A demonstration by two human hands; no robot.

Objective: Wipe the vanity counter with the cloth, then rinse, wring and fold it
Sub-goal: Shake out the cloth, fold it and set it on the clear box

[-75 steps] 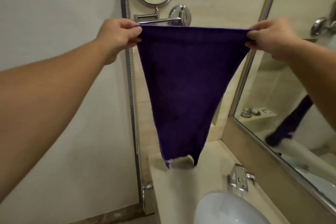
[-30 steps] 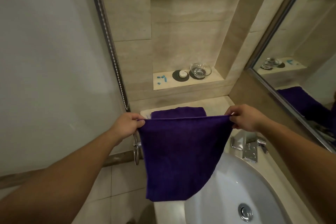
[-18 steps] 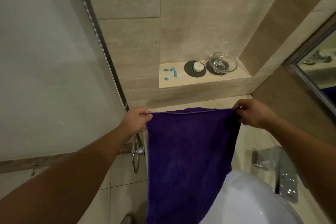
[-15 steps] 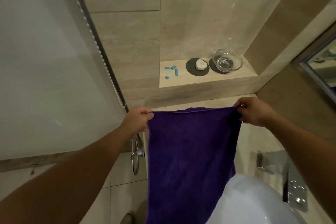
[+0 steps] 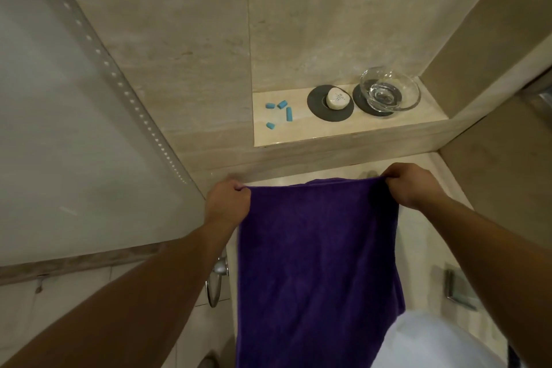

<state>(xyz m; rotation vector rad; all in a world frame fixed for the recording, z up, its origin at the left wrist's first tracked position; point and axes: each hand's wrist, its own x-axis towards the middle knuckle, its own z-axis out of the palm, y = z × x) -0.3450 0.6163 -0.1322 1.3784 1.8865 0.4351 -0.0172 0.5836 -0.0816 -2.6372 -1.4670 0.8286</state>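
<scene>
The left hand (image 5: 228, 203) and right hand (image 5: 410, 184) each pinch a top corner of the purple cloth (image 5: 319, 263), which hangs stretched above the vanity counter (image 5: 418, 236), beside the white basin (image 5: 433, 340). Risk: uneven lowering may misalign the fold, or the hem may slip into the basin.

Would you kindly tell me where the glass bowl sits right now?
The glass bowl sits upper right in the head view, on a dark coaster at the ledge's right end, beside the soap.
</scene>
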